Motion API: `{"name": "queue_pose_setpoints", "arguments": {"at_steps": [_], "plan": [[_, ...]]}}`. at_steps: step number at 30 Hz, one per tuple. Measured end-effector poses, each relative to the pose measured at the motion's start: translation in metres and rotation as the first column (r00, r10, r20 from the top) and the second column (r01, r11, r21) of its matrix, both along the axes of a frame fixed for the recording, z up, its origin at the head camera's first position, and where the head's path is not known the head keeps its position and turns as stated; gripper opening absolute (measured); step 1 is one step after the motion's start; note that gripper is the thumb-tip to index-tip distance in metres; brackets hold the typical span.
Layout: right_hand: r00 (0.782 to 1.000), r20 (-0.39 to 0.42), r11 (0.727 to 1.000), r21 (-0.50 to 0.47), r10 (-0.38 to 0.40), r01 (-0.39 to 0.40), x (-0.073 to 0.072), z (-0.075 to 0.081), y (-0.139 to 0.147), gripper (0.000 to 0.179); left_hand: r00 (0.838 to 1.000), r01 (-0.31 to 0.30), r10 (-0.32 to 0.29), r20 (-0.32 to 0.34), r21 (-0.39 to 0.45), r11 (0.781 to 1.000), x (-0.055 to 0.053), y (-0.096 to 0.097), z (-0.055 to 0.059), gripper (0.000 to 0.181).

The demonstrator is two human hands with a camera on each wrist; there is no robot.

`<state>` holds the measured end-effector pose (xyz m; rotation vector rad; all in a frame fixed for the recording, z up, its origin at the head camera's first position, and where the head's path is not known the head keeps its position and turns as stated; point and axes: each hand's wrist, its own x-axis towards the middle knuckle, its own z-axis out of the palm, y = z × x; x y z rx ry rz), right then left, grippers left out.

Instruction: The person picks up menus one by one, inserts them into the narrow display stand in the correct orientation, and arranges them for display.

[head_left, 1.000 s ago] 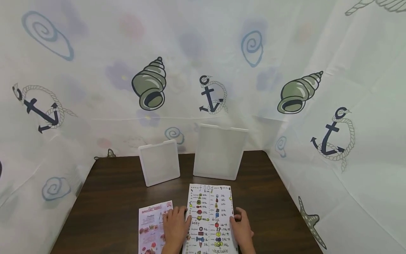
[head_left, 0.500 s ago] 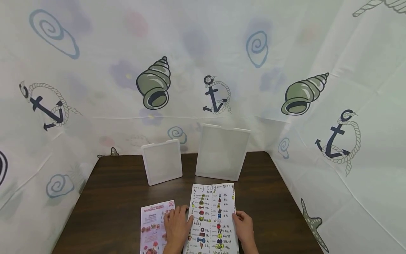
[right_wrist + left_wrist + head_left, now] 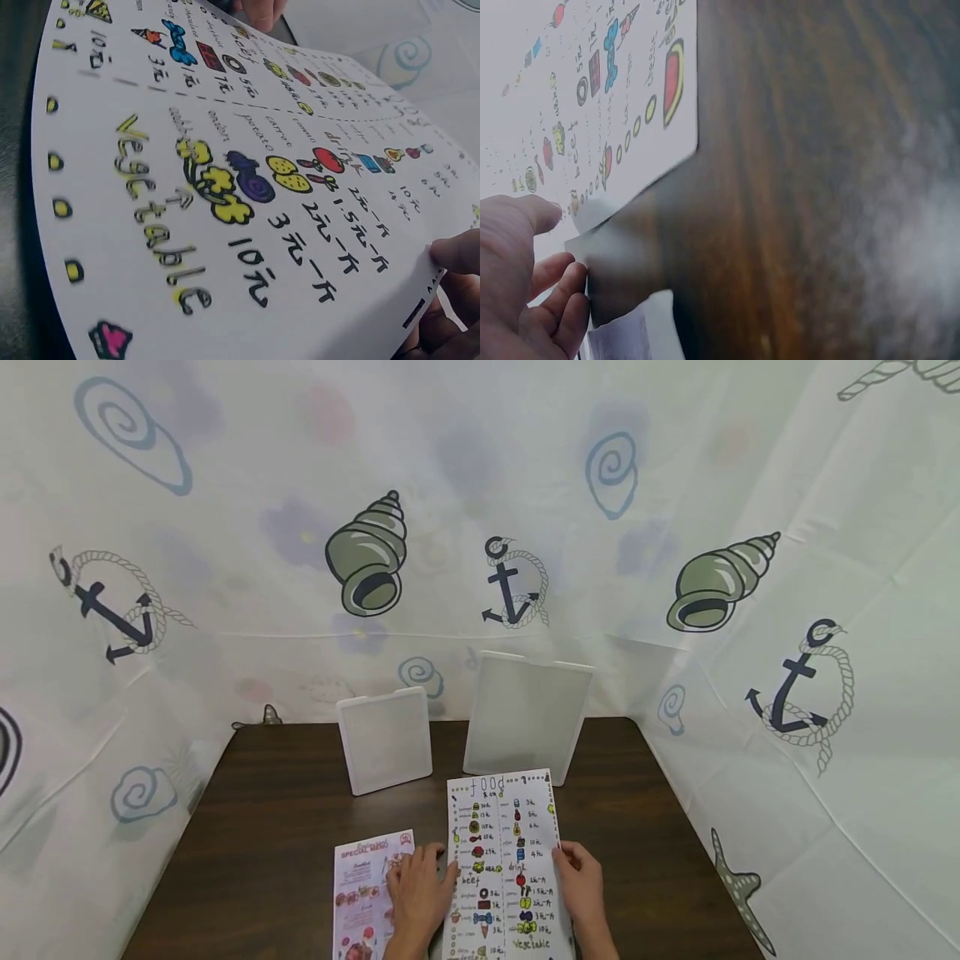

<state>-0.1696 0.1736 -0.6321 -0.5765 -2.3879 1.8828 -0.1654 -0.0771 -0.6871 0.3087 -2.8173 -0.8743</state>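
A handwritten food menu [image 3: 501, 860] on white paper, covered in coloured drawings and prices, is tilted up off the table. My right hand [image 3: 581, 885] pinches its right edge, thumb on top, as the right wrist view also shows the thumb [image 3: 456, 253] there. My left hand [image 3: 420, 893] lies at the menu's left edge, its thumb touching that edge in the left wrist view [image 3: 532, 214]. Its fingers extend beside the sheet, over the edge of a pink printed special menu [image 3: 352, 893]. Something flat and grey shows under the raised sheet; its kind is unclear.
Two pale translucent panels stand behind on the dark wooden table [image 3: 262, 827]: a smaller one [image 3: 385, 739] at left and a larger one [image 3: 528, 718] right of it. A white curtain [image 3: 450, 460] printed with shells and anchors surrounds the table.
The handwritten menu has risen off the table, its top edge now overlapping the larger panel's base. My right hand has lifted slightly with it; my left hand stays nearly in place.
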Motion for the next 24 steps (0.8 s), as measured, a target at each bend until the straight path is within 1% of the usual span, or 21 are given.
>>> {"name": "queue_pose_setpoints", "arguments": {"at_steps": [3,6,10,13,17,20,22,24], "plan": [[1.000,0.003,1.000,-0.020,0.002,-0.002,0.000,0.004,0.001,0.028,1.000,-0.006,0.005,0.008,0.020,1.000,-0.001,-0.001,0.000,0.036],[1.000,0.013,0.997,-0.071,0.008,-0.007,-0.001,0.009,0.002,0.031,1.000,-0.005,0.006,-0.005,0.039,0.999,-0.002,-0.002,0.002,0.037],[1.000,0.021,0.992,-0.122,0.017,-0.014,-0.003,0.015,0.004,0.035,1.000,0.000,0.000,0.001,0.081,0.997,-0.003,-0.003,0.004,0.040],[1.000,0.014,0.992,-0.128,0.015,-0.013,-0.005,0.019,0.005,0.035,1.000,0.009,-0.010,0.005,0.112,0.994,-0.003,-0.003,0.005,0.040],[1.000,0.001,0.992,-0.124,0.004,-0.004,-0.008,0.025,0.005,0.034,0.997,0.064,-0.056,-0.054,0.146,0.987,-0.005,-0.003,0.007,0.032],[1.000,-0.002,0.993,-0.120,0.000,0.000,-0.010,0.030,0.005,0.034,0.989,0.112,-0.094,-0.118,0.158,0.981,-0.007,-0.003,0.009,0.025],[1.000,-0.002,0.993,-0.117,0.001,-0.001,-0.011,0.035,0.005,0.034,0.984,0.128,-0.103,-0.149,0.170,0.977,-0.008,-0.003,0.013,0.021],[1.000,-0.002,0.993,-0.115,0.004,-0.004,-0.012,0.039,0.005,0.035,0.979,0.137,-0.102,-0.176,0.202,0.970,-0.009,-0.003,0.017,0.015]]}}
